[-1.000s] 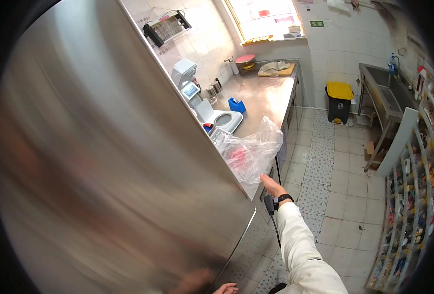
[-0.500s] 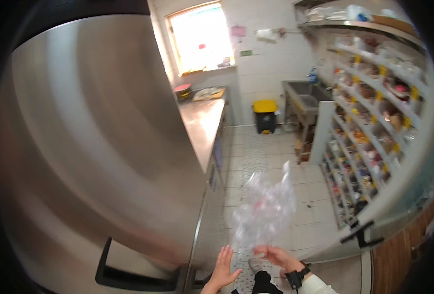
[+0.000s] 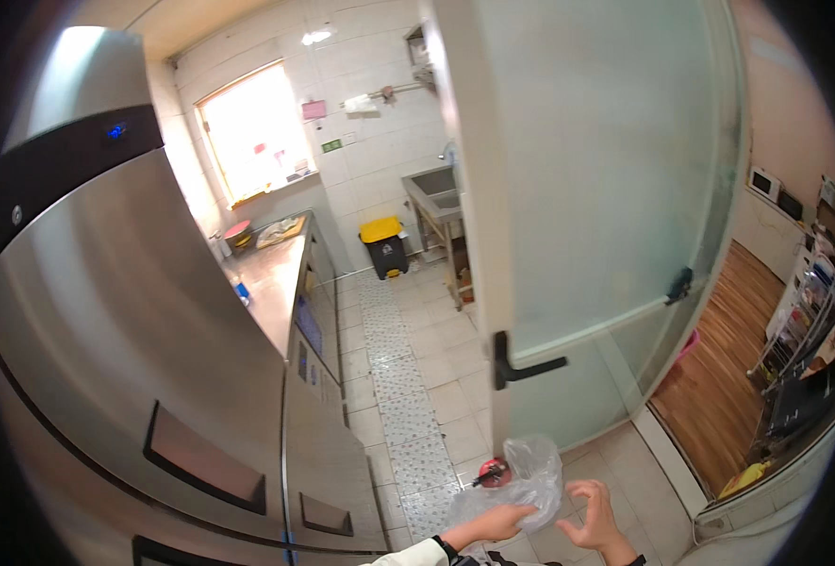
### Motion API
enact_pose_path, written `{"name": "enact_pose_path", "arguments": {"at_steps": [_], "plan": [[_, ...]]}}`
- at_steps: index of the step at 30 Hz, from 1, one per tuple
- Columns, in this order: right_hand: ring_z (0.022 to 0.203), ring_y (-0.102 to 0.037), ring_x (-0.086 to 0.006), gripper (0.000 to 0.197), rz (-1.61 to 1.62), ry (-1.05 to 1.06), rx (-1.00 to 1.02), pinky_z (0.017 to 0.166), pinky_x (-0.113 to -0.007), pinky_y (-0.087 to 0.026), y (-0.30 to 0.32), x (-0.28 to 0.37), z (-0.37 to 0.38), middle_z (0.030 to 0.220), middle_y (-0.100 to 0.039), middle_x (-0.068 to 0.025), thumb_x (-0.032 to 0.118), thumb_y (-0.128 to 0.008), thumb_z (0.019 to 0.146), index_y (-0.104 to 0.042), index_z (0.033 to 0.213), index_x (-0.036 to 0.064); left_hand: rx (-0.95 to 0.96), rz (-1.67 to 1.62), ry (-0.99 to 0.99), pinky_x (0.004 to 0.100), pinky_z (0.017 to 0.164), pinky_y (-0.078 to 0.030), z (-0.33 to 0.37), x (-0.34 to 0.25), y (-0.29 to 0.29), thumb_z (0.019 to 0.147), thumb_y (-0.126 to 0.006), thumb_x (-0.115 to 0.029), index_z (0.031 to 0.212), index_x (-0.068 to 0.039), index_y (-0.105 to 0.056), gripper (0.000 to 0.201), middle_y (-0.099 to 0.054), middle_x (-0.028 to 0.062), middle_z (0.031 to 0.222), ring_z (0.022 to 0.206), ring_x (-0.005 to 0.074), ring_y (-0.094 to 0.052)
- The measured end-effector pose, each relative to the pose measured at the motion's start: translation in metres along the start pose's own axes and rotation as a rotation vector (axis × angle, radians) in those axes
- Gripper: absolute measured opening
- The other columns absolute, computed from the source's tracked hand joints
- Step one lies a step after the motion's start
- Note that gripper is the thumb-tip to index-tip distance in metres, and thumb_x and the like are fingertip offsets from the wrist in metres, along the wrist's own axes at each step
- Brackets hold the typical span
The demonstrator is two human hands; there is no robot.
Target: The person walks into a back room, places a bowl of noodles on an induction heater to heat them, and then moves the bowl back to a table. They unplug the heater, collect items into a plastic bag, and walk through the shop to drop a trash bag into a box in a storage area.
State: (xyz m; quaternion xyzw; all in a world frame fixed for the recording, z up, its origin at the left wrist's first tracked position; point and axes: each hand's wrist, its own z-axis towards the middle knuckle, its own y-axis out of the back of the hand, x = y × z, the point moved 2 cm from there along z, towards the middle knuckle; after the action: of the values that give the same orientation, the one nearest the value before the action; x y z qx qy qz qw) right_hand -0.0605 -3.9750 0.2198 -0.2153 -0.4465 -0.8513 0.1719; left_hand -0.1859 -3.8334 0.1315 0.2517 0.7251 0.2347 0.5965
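To our left the steel refrigerator (image 3: 134, 377) fills most of the view, its brushed doors set with dark recessed handles, and to our right stands the frosted glass door (image 3: 606, 189) with a black lever handle (image 3: 521, 363). Between them the tiled floor (image 3: 408, 377) runs back past a steel counter (image 3: 271, 278) to a yellow-lidded bin (image 3: 384, 245) under the window. Low in the middle of the view, just above the floor tiles, hangs the clear plastic bag (image 3: 521, 486): thin, crumpled and see-through, puffed up at the top with shiny creases, and through it we make out something small and red with a dark part. Our left hand (image 3: 497, 522) grips the bag's lower edge, fingers curled and pressed onto the film. Our right hand (image 3: 595, 517) sits just beside the bag, fingers spread and bent, thumb apart; we cannot tell whether its fingertips touch the plastic.
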Motion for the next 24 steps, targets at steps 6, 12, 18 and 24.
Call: {"name": "enact_pose_path", "arguments": {"at_steps": [6,12,18,24], "plan": [[0.104,-0.042,-0.0340,0.094,0.070,-0.665,0.319,0.087,-0.041,-0.032,0.062,-0.083,-0.117,0.110,-0.047,-0.0157,0.032,-0.075,0.052,-0.024,0.125,0.0020,0.244,0.186,-0.129,0.0433,0.068,-0.041,0.146,-0.122,-0.058,0.067,-0.048,-0.014,0.081,0.002,-0.052,0.021,-0.054,0.0209,0.076,0.075,0.0355,-0.053],[0.097,-0.047,-0.0251,0.087,0.219,-0.540,0.157,0.082,-0.039,-0.035,0.155,-0.175,-0.151,0.104,-0.052,-0.0108,0.042,-0.073,0.052,-0.032,0.119,0.0052,-0.130,0.181,-0.402,0.0402,0.067,-0.041,0.254,-0.210,-0.105,0.061,-0.055,-0.014,0.083,-0.002,-0.054,0.025,-0.052,0.0204,0.085,0.080,0.0355,-0.050],[0.101,-0.042,-0.0266,0.061,0.576,-0.485,-0.205,0.085,-0.035,-0.035,0.211,-0.244,-0.148,0.104,-0.047,-0.0130,0.026,-0.071,0.056,-0.044,0.105,0.0037,0.059,-0.639,-0.518,0.0343,0.081,-0.037,0.372,-0.255,-0.126,0.069,-0.057,-0.016,0.110,-0.005,-0.042,0.045,-0.046,0.0112,0.102,0.095,0.0245,-0.045],[0.096,-0.045,-0.0290,0.050,0.241,-0.751,-0.074,0.085,-0.034,-0.035,0.281,-0.334,-0.139,0.099,-0.051,-0.0122,0.015,-0.063,0.057,-0.044,0.103,0.0045,0.345,-1.180,-0.346,0.0267,0.060,-0.038,0.480,-0.260,-0.118,0.081,-0.051,-0.023,0.105,-0.003,-0.043,0.032,-0.047,0.0049,0.084,0.067,0.0170,-0.048]]}}
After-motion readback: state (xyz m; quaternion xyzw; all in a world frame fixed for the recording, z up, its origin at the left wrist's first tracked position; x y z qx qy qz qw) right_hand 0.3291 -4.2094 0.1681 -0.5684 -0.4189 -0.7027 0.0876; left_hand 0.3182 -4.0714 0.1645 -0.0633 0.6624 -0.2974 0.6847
